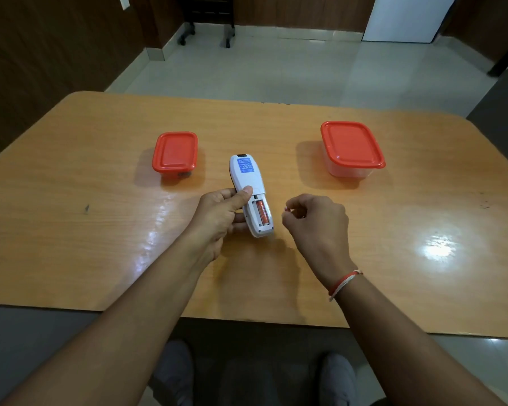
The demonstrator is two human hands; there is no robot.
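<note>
My left hand [217, 218] grips a white remote [251, 183] just above the table, its back facing up and its far end pointing away from me. A blue label [246, 166] sits on the remote's back. The battery compartment at the near end is uncovered, with one orange battery [262, 213] lying in its right slot. My thumb presses on the remote's back just above the compartment. To the right of the remote, my right hand [317, 221] hovers with curled fingers, thumb and forefinger pinching a small thing [286, 209] of which only a pinkish tip shows.
On the wooden table [100, 230] stand two clear containers with red lids: a small one [175, 152] at the back left and a larger one [351, 145] at the back right. My feet show below the table's near edge. Tiled floor lies beyond.
</note>
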